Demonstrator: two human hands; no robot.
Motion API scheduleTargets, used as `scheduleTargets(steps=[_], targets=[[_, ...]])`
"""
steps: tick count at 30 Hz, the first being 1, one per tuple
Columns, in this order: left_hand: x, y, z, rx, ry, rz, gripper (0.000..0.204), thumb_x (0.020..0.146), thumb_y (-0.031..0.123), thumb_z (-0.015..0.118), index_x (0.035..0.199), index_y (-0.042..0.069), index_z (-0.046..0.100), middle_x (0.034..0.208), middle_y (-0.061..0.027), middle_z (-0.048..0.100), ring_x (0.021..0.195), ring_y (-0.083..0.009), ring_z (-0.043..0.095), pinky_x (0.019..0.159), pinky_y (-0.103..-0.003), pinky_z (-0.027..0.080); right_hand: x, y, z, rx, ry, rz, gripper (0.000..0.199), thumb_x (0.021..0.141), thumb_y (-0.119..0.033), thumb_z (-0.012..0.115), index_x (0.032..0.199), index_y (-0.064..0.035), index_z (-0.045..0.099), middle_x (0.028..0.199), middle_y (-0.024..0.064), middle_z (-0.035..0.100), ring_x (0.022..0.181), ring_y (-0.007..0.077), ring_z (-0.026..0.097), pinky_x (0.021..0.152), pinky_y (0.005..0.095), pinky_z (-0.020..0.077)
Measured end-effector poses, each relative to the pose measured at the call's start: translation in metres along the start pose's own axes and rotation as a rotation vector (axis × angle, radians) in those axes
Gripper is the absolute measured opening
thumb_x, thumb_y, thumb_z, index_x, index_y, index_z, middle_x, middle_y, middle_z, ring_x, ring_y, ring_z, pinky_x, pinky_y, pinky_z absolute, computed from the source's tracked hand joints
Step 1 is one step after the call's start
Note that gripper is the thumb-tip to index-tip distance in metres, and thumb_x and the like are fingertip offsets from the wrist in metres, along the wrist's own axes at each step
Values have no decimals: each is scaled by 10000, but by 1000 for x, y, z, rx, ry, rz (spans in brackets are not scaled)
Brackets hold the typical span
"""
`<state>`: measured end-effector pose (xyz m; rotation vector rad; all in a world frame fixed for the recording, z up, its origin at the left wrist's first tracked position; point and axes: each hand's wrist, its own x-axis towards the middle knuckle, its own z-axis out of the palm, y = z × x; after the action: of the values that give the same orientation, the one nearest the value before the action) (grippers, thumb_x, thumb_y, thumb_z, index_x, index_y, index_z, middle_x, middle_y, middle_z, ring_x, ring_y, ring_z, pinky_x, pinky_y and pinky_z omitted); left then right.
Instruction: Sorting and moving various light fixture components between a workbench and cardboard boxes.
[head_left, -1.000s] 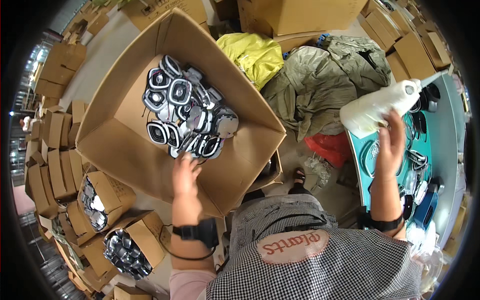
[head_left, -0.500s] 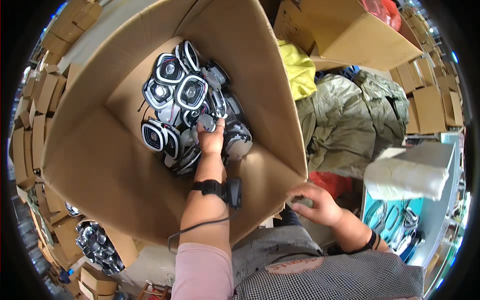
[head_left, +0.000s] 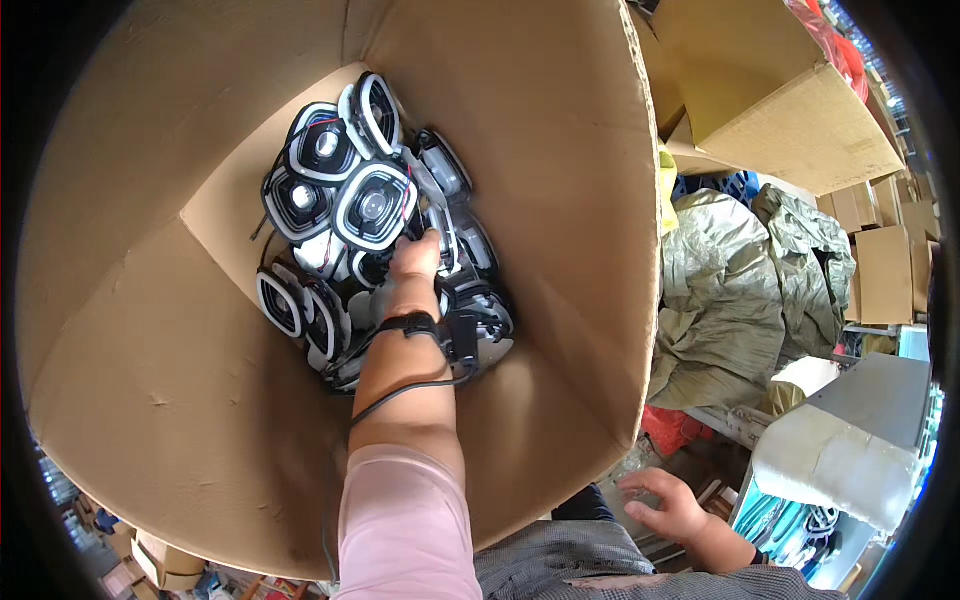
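Observation:
A pile of black-and-white framed speaker units (head_left: pixel 375 205) with thin red and black wires fills the bottom of a deep cardboard box (head_left: pixel 190 400). My left hand (head_left: pixel 414 258) reaches down into the pile, its arm in a pink sleeve with a black strap and device on the wrist. Its fingers curl among the speakers and seem to grip one; the tips are partly hidden. Outside the box's right wall, my right hand (head_left: pixel 668 505) hangs with fingers loosely bent and apart, holding nothing.
The box's walls rise round my left arm. To the right lie a crumpled olive sheet (head_left: pixel 715 300), another cardboard box (head_left: pixel 790 110), a red bag (head_left: pixel 675 430), and a roll of clear wrap (head_left: pixel 838 465) above a teal bin of cables (head_left: pixel 775 525). More cartons (head_left: pixel 165 565) stand at the lower left.
The view has moved closer over the box. My left hand has gone deeper among the speakers. My right hand appears lower and farther right, away from the box edge.

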<state>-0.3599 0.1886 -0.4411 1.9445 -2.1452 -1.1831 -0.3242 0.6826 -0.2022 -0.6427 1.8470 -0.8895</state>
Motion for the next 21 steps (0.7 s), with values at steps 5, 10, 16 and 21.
scheduleTargets(steps=[5, 10, 16, 21], targets=[[-44, 3, -27, 385, -44, 329, 495, 861, 452, 516, 965, -14, 648, 1039, -247, 640, 1008, -400, 600, 900, -462, 454, 5, -11, -6, -31, 10, -10, 325, 795, -140, 704, 1096, -43, 628, 985, 118, 634, 853, 216, 648, 787, 334, 514], [-109, -27, -81, 181, 71, 548, 398, 938, 367, 452, 865, 5, 599, 873, -263, 622, 840, -454, 580, 754, -524, 442, 22, -32, -6, -10, 1, -157, 319, 798, -130, 701, 1094, -39, 625, 1010, 116, 633, 848, 215, 647, 779, 331, 517], [-215, -27, -128, 131, -91, 543, 411, 971, 372, 399, 904, 22, 605, 833, -246, 626, 806, -442, 595, 727, -516, 460, 69, -83, 13, 42, -125, -109, 319, 867, -216, 647, 1114, -16, 618, 1044, 110, 630, 883, 209, 638, 794, 322, 513], [-301, -13, -131, 153, -187, 573, 344, 961, 369, 424, 900, 56, 552, 811, -222, 633, 767, -420, 612, 687, -523, 469, 106, -96, 64, 574, -162, 337, 473, 907, -420, 594, 1133, -5, 608, 1088, 97, 628, 977, 211, 613, 858, 345, 489]])
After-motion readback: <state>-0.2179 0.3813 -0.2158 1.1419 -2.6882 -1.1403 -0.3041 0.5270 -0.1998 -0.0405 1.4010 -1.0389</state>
